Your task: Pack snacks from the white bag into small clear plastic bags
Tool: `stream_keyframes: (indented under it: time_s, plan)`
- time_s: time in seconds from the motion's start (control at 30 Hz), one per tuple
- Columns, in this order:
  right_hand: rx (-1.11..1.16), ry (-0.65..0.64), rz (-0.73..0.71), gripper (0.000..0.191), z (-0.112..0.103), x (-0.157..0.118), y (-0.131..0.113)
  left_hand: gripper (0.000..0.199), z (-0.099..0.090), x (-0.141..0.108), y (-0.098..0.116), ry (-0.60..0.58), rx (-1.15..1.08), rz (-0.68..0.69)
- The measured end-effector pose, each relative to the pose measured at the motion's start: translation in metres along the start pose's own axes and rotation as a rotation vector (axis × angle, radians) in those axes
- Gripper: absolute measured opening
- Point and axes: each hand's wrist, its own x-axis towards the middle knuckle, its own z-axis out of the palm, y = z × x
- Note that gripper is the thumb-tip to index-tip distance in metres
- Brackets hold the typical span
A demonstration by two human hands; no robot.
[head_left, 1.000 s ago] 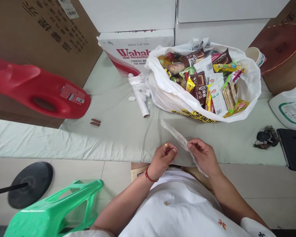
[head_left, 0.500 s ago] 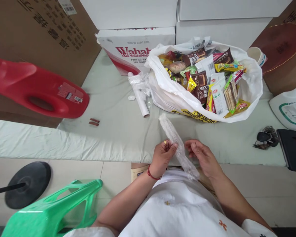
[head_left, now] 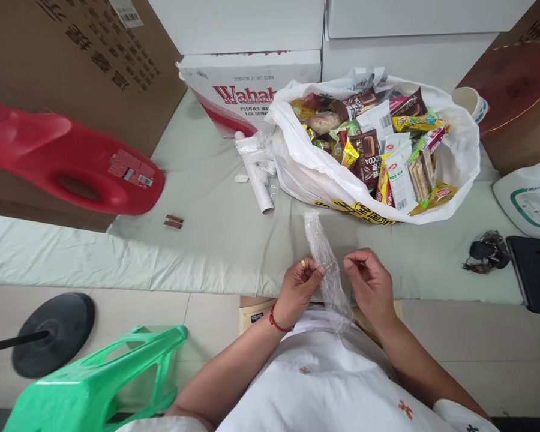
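Note:
A long strip of crinkled clear plastic (head_left: 324, 255) hangs over the table's front edge. My left hand (head_left: 300, 288), with a ring and a red bracelet, pinches it near its middle. To its right my right hand (head_left: 369, 287) is raised, thumb and fingertips curled together; whether anything thin is between them is too small to tell. Beyond the strip, a large white bag (head_left: 292, 162) full of wrapped snacks stands open. A white roll (head_left: 257, 186) with crumpled clear film lies to the bag's left.
A red jug (head_left: 137, 201) lies at the left near two small brown pieces (head_left: 174, 221). Keys (head_left: 486, 252), a dark phone (head_left: 533, 270) and a white jug (head_left: 533, 198) are at the right. Boxes (head_left: 247, 90) line the back. A green stool (head_left: 85, 384) stands below left.
The plastic strip has swung more upright, its upper end moving right. My right hand has turned, its fingertips now closed together. The view has shifted slightly.

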Motion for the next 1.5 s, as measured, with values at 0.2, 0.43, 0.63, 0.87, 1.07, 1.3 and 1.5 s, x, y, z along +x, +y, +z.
stream_keyframes:
  time_s: [0.2,0.43,0.63,0.87,1.07,1.3,1.5]
  plan:
    - [0.065,-0.155,0.075,0.029,0.009,0.002,0.004,0.048,0.005,-0.002,0.007,-0.059,0.057,0.115]
    - [0.215,-0.04,0.281,0.042,0.003,0.013,0.006,0.05,-0.006,0.0,-0.005,0.021,-0.076,0.038]
    - [0.134,-0.189,0.246,0.048,0.003,0.012,-0.001,0.049,-0.005,0.0,-0.005,-0.017,-0.079,0.067]
    - [0.246,-0.247,0.359,0.049,0.004,0.009,-0.003,0.046,-0.003,0.002,-0.003,0.046,-0.054,0.081]
    - [-0.005,-0.231,0.066,0.028,0.003,0.002,-0.001,0.031,-0.004,0.002,0.011,0.242,0.187,0.186]
    - [-0.229,-0.302,-0.256,0.014,0.003,-0.002,-0.003,0.041,0.008,0.01,0.009,0.112,0.082,0.016]
    - [-0.224,-0.232,-0.247,0.014,-0.002,-0.001,0.001,0.05,0.007,0.008,0.007,0.109,-0.013,-0.027]
